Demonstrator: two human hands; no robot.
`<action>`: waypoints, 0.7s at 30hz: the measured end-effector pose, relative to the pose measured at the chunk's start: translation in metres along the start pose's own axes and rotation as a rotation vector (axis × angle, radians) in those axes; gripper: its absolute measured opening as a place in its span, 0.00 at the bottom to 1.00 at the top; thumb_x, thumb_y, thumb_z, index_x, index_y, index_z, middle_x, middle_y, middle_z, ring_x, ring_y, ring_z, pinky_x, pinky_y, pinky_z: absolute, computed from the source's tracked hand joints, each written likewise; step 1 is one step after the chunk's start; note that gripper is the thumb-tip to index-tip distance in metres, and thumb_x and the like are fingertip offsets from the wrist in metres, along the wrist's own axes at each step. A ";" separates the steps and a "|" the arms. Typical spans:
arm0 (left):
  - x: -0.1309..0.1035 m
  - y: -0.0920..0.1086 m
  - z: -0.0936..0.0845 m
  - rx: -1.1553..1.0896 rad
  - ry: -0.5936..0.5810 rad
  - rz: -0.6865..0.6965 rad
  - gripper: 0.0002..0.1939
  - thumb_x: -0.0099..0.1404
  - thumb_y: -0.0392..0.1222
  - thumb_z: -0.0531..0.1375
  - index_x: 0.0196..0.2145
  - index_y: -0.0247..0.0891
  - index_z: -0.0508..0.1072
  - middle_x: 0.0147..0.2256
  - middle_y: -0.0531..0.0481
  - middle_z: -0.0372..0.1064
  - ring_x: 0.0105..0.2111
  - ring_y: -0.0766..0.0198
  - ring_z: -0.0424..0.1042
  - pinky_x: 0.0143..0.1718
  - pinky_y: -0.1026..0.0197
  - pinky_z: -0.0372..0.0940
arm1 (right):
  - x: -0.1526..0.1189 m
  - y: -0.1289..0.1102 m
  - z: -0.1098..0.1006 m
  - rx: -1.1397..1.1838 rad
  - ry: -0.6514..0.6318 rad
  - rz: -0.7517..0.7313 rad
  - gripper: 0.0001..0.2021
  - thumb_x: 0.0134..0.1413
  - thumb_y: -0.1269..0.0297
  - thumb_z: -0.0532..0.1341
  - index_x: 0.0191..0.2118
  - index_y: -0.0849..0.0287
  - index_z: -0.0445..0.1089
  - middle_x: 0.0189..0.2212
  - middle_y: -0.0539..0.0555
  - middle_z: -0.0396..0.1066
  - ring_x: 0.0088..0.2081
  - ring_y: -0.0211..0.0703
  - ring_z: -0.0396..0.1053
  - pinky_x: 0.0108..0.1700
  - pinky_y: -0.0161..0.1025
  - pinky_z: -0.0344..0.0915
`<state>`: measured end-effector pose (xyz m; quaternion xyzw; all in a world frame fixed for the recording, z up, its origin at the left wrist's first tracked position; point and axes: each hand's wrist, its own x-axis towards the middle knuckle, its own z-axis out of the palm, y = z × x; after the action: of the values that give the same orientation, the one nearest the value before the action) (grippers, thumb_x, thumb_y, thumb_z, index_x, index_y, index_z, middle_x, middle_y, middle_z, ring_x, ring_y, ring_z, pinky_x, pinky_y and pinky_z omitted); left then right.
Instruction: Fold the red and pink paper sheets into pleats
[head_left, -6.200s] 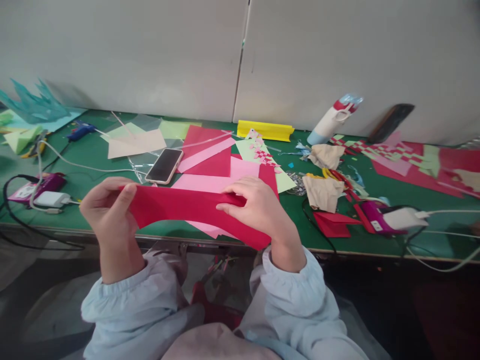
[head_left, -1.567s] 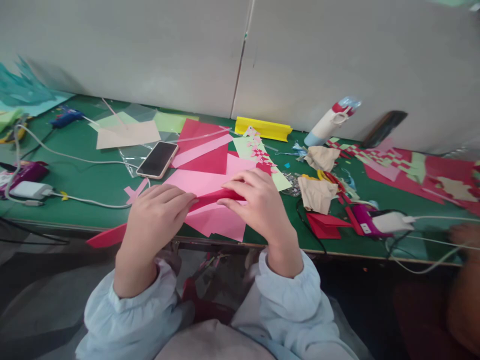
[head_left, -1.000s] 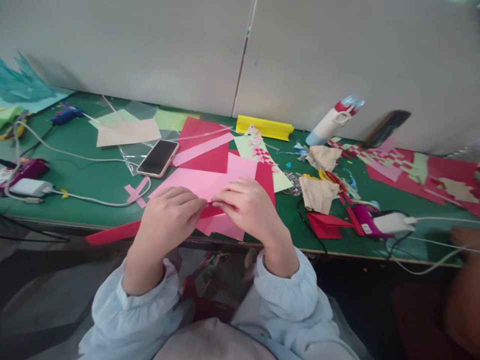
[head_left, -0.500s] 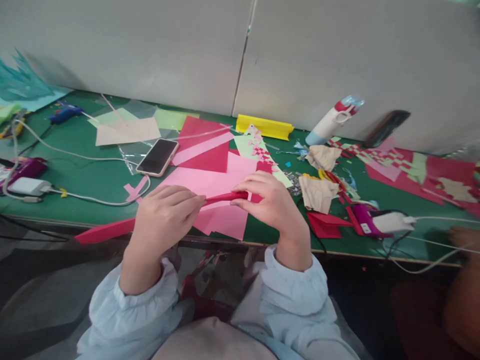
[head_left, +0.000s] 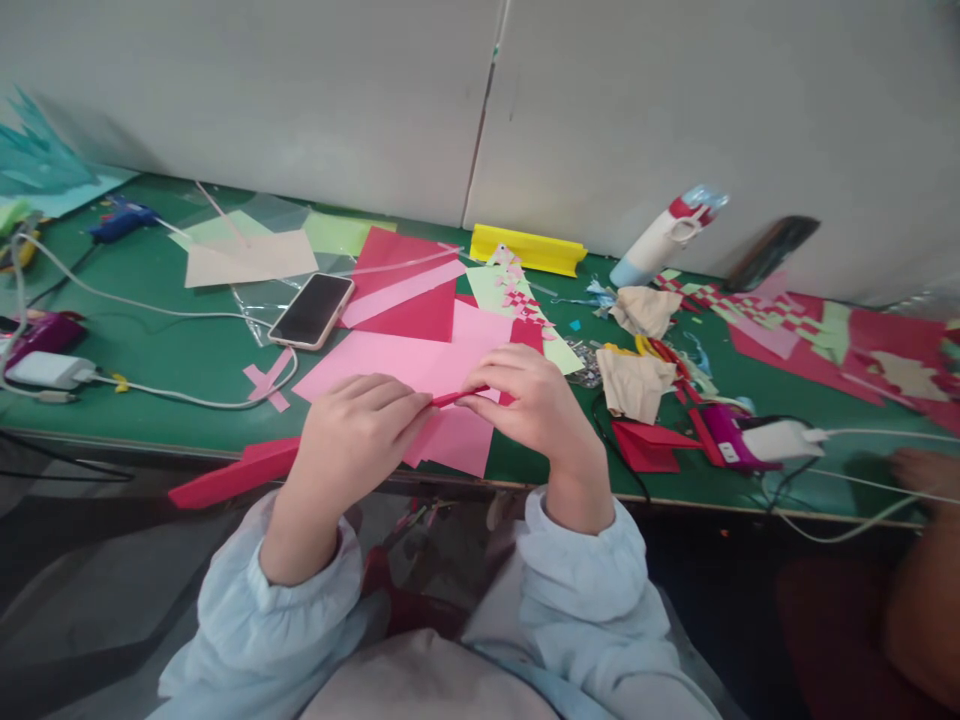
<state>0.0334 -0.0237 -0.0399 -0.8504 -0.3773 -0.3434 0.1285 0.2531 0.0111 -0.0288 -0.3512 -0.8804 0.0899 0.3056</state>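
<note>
A long folded strip of red paper (head_left: 234,474) passes under my left hand (head_left: 358,432) and sticks out past its wrist side over the table's front edge. Thumb and fingers of that hand grip it. My right hand (head_left: 534,405) pinches the same strip near its other end, with only a short piece showing between the two hands. Below them lie pink paper sheets (head_left: 461,445). Behind these is a red sheet (head_left: 405,315) with a pink strip across it.
A phone (head_left: 312,311) lies left of the sheets, by a white cable. Further right are a woven paper piece (head_left: 525,300), cloth scraps (head_left: 637,385), a tilted bottle (head_left: 667,238) and a purple power strip (head_left: 731,436). Another person's arm (head_left: 930,540) is at the right edge.
My left hand has slid right, closer to my right hand, so less of the red strip shows between them. The strip's left end has shifted right and slightly down.
</note>
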 end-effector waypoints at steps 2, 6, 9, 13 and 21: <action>0.000 0.001 0.003 -0.007 0.005 -0.011 0.05 0.65 0.36 0.60 0.33 0.36 0.78 0.30 0.49 0.78 0.31 0.60 0.77 0.34 0.58 0.69 | 0.001 -0.002 0.001 -0.002 0.008 -0.015 0.03 0.57 0.68 0.64 0.32 0.58 0.74 0.31 0.53 0.76 0.37 0.44 0.70 0.43 0.42 0.63; 0.000 0.000 0.005 -0.019 0.049 0.012 0.04 0.64 0.34 0.61 0.32 0.35 0.77 0.29 0.50 0.78 0.30 0.61 0.76 0.33 0.59 0.69 | 0.002 -0.003 0.001 0.025 0.034 -0.036 0.04 0.57 0.66 0.65 0.32 0.58 0.74 0.31 0.53 0.76 0.36 0.43 0.70 0.42 0.41 0.64; 0.000 -0.002 0.004 -0.010 0.080 0.025 0.04 0.63 0.33 0.62 0.32 0.36 0.77 0.29 0.50 0.77 0.30 0.61 0.76 0.33 0.59 0.69 | -0.001 0.003 -0.001 0.058 0.080 -0.024 0.03 0.55 0.65 0.66 0.33 0.58 0.74 0.31 0.53 0.76 0.37 0.44 0.70 0.42 0.42 0.65; 0.000 -0.004 0.001 0.007 0.098 0.043 0.02 0.62 0.32 0.63 0.32 0.35 0.77 0.29 0.50 0.78 0.30 0.61 0.77 0.34 0.58 0.70 | -0.006 0.013 -0.005 0.107 0.158 0.003 0.04 0.53 0.64 0.68 0.33 0.57 0.74 0.30 0.53 0.74 0.35 0.43 0.70 0.40 0.40 0.67; -0.001 -0.005 -0.004 0.006 0.099 0.074 0.02 0.61 0.31 0.63 0.33 0.35 0.76 0.30 0.49 0.78 0.31 0.60 0.77 0.35 0.58 0.71 | -0.007 0.015 -0.004 0.161 0.201 0.014 0.06 0.52 0.63 0.69 0.36 0.56 0.75 0.33 0.53 0.74 0.36 0.42 0.71 0.42 0.40 0.68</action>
<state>0.0271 -0.0231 -0.0379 -0.8452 -0.3400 -0.3790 0.1623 0.2680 0.0171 -0.0341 -0.3390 -0.8328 0.1269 0.4189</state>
